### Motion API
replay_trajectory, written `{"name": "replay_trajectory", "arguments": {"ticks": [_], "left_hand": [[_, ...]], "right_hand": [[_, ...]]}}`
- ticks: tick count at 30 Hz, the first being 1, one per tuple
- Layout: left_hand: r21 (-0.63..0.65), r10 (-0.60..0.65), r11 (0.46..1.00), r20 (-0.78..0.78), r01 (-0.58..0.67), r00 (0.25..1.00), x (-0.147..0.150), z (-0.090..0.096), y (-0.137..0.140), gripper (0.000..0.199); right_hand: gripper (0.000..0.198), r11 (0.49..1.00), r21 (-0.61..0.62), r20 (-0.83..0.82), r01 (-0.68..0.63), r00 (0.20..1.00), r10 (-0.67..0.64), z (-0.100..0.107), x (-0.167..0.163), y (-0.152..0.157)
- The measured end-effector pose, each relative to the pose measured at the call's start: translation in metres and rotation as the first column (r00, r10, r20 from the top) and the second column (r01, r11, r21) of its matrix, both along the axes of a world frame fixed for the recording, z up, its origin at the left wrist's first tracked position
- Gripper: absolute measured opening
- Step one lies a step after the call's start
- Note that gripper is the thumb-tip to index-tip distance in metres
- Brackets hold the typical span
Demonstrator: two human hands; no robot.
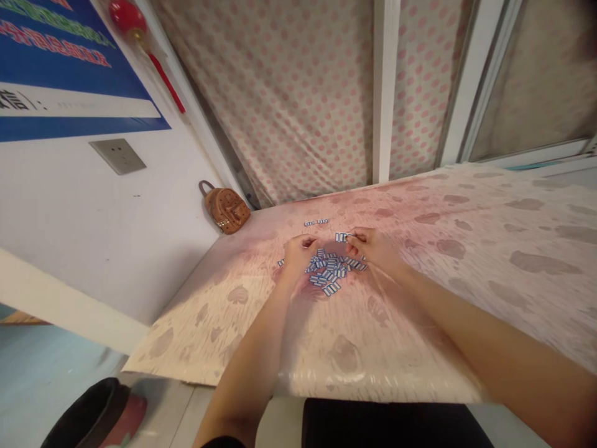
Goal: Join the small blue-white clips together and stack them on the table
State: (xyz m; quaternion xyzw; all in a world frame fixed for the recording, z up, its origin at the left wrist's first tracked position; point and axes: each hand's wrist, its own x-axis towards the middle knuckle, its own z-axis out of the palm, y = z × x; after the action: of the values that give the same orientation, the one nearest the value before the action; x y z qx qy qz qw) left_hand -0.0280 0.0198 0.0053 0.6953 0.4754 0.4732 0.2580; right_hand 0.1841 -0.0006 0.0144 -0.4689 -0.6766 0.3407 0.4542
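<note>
A loose pile of small flat blue-and-white pieces (329, 272) lies on the table between my hands; their exact kind is too small to make out. My right hand (366, 246) is closed in a pinch on one such blue-and-white piece (341, 237), raised just behind the pile. At the pile's left edge is my left hand (301, 250), its thumb and fingertips drawn together; whatever may be between them is hidden. Farther back, a short row of similar pieces (316, 222) rests on the tablecloth. Another piece (280, 262) shows partly beside my left wrist.
The patterned tablecloth (237, 295) covers the table up to a dotted curtain (298, 99). A small brown backpack-shaped pouch (227, 210) leans at the wall on the left. Below the table's left front corner stands a bin with a black liner (88, 417).
</note>
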Motion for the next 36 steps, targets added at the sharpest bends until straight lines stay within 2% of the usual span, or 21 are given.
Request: {"name": "replay_trajectory", "arguments": {"ticks": [3,8,15,23,27,31,33,36], "left_hand": [[-0.071,0.023,0.997,-0.134,-0.033,0.991,-0.022,-0.002,0.005,0.015],[-0.168,-0.126,0.982,-0.266,0.083,0.956,-0.030,-0.006,0.004,0.018],[-0.045,-0.279,0.958,-0.382,0.283,0.881,-0.003,-0.003,-0.005,0.028],[-0.060,-0.251,0.967,-0.374,0.247,0.893,0.000,-0.006,-0.004,0.009],[-0.107,-0.242,0.970,-0.285,0.221,0.927,-0.001,-0.007,-0.002,0.007],[-0.101,-0.096,0.990,-0.015,0.094,0.995,-0.002,-0.008,0.006,0.010],[-0.150,-0.013,0.988,0.135,0.034,0.991,-0.003,-0.008,0.008,0.009],[-0.247,0.029,0.968,0.321,0.054,0.947,0.000,-0.008,0.007,0.013]], "right_hand": [[0.021,0.998,0.013,-0.037,0.056,0.998,-0.056,-0.005,0.007,0.008],[0.023,0.988,0.055,-0.002,0.143,0.990,-0.143,-0.013,0.013,0.016],[0.023,0.988,0.069,0.027,0.141,0.989,-0.143,-0.010,0.010,0.012],[0.021,0.991,0.041,-0.017,0.128,0.992,-0.127,-0.012,0.008,0.013],[0.022,0.991,0.047,-0.028,0.122,0.992,-0.120,-0.013,0.008,0.014],[0.022,0.994,0.032,0.012,0.104,0.994,-0.105,-0.007,0.008,0.009],[0.022,0.996,0.034,0.037,0.077,0.996,-0.079,-0.003,0.007,0.005],[0.022,1.000,0.013,0.041,0.010,0.999,-0.010,0.003,0.002,-0.002]]}}
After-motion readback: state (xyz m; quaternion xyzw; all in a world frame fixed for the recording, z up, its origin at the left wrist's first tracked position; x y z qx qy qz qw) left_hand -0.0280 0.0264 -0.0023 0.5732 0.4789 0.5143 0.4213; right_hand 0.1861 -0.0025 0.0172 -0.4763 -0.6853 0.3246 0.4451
